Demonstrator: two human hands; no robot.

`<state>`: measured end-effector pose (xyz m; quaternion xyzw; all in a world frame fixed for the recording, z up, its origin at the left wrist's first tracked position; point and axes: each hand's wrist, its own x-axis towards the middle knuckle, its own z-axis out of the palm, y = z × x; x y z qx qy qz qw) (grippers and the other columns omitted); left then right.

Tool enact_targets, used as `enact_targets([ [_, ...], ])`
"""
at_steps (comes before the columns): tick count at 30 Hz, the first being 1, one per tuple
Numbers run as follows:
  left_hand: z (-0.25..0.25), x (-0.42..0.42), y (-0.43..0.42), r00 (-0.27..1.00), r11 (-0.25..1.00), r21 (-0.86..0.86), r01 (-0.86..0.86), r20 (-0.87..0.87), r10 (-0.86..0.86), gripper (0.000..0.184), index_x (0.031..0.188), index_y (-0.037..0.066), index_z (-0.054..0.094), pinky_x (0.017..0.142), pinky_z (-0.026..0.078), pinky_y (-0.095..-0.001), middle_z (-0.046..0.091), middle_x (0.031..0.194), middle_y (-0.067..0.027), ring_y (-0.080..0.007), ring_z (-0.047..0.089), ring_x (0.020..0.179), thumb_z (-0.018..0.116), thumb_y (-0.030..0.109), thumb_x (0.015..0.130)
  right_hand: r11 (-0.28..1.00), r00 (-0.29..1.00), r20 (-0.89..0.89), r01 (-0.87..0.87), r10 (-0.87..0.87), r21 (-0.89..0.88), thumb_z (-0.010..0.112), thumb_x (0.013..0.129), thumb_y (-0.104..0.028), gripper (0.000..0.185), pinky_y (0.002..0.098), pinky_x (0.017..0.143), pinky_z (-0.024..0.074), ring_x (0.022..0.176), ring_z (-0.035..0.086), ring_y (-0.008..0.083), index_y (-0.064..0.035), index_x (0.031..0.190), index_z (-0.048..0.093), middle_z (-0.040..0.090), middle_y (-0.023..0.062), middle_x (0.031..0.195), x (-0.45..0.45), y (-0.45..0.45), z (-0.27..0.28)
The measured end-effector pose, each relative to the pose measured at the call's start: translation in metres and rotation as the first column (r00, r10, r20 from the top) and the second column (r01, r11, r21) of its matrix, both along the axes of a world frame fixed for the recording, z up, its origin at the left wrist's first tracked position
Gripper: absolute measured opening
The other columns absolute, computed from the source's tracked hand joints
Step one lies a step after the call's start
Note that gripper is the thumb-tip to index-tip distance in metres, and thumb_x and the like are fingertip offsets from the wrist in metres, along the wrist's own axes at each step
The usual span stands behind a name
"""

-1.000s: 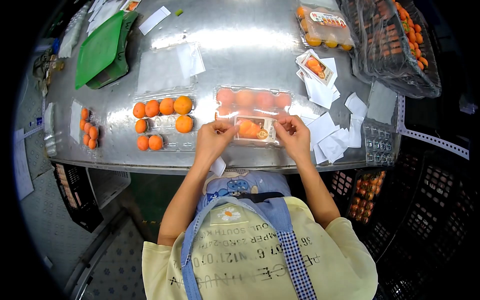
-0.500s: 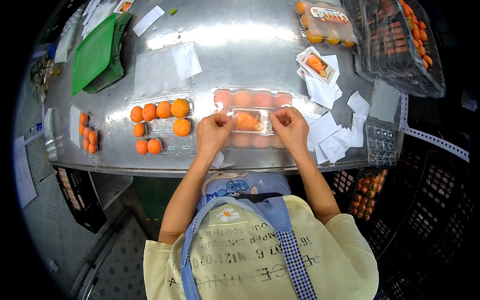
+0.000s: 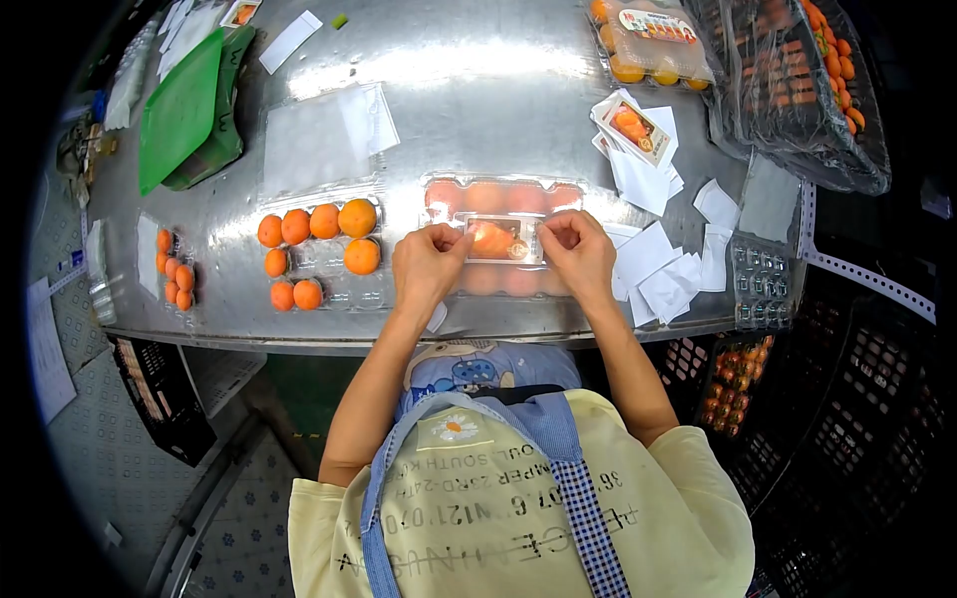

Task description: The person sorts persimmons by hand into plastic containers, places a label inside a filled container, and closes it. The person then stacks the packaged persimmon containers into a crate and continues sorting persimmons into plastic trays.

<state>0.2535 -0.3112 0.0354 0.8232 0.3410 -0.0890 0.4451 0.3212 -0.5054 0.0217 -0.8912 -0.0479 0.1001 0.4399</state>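
At the centre of the frame, a label (image 3: 493, 239) is held over a closed box (image 3: 506, 193), whose fruit (image 3: 444, 194) is seen through clear plastic. Its left edge is pinched between thumb and finger of the left hand (image 3: 429, 261), its right edge likewise by the right hand (image 3: 578, 254); each grip is closed down to the label's thickness, and nothing else is held. By being taken at opposite ends, the label seems to be kept flat and square to the box, with its printed face left uncovered. Whether the box is touched by it cannot be told from above.

The box is set near the front edge of the counter (image 3: 478, 120), presumably so that it can be reached evenly from both sides. At the left, an open box (image 3: 339, 291) is laid with its lid (image 3: 304, 145) spread toward the top of the frame, so that its part-filled tray is exposed. Right of centre, a label pile (image 3: 636, 135) is placed, apparently for easy reach; below it, white slips (image 3: 666, 284) lie scattered just beside the right hand.
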Motion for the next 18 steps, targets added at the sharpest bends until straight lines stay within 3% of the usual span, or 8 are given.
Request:
enact_targets([
  [9,-0.0039,0.0000,-0.0004,0.999,0.996,0.082,0.042,-0.011,-0.041,0.030,0.075,0.000,0.069,0.056,0.047,-0.0294,0.067,0.064,-0.0077,-0.0142,0.062,0.056,0.074,0.029,0.076,1.000,0.998,0.054,-0.008,0.010,-0.021,0.071,0.075,-0.020,0.013,0.0326,0.058,0.0470,0.061,0.060,0.0190,-0.0087,0.075,0.065,0.063,0.0033,0.073,-0.0009,0.0007,-0.0031],
  [12,-0.0045,-0.0007,-0.0022,0.999,0.997,0.080,0.013,0.028,-0.016,0.029,0.071,0.003,0.069,0.057,0.047,-0.0365,0.065,0.061,-0.0099,-0.0265,0.063,0.058,0.072,0.031,0.075,1.000,0.993,0.114,-0.005,0.007,-0.025,0.071,0.074,-0.020,0.013,0.0332,0.058,0.0470,0.060,0.059,0.0197,-0.0086,0.072,0.065,0.062,0.0028,0.070,-0.0013,0.0018,-0.0042],
  [15,0.0015,0.0005,-0.0029,1.000,0.997,0.078,0.026,0.013,-0.027,0.029,0.071,0.003,0.068,0.057,0.048,-0.0369,0.065,0.063,-0.0092,-0.0263,0.063,0.060,0.072,0.032,0.075,0.997,0.994,0.094,-0.051,0.056,-0.063,0.072,0.073,-0.021,0.018,0.0344,0.059,0.0478,0.062,0.060,0.0210,-0.0088,0.084,0.065,0.063,0.0046,0.079,-0.0023,-0.0019,-0.0098],
  [18,0.0018,-0.0019,-0.0039,0.997,0.989,0.125,0.077,0.008,-0.078,0.034,0.080,0.000,0.066,0.058,0.049,-0.0325,0.065,0.065,-0.0093,-0.0192,0.063,0.060,0.076,0.031,0.073,0.996,0.992,0.106,0.078,-0.073,-0.042,0.077,0.071,-0.018,0.040,0.0269,0.059,0.0460,0.071,0.059,0.0139,-0.0064,0.105,0.060,0.060,0.0056,0.091,-0.0028,0.0014,-0.0026],
])
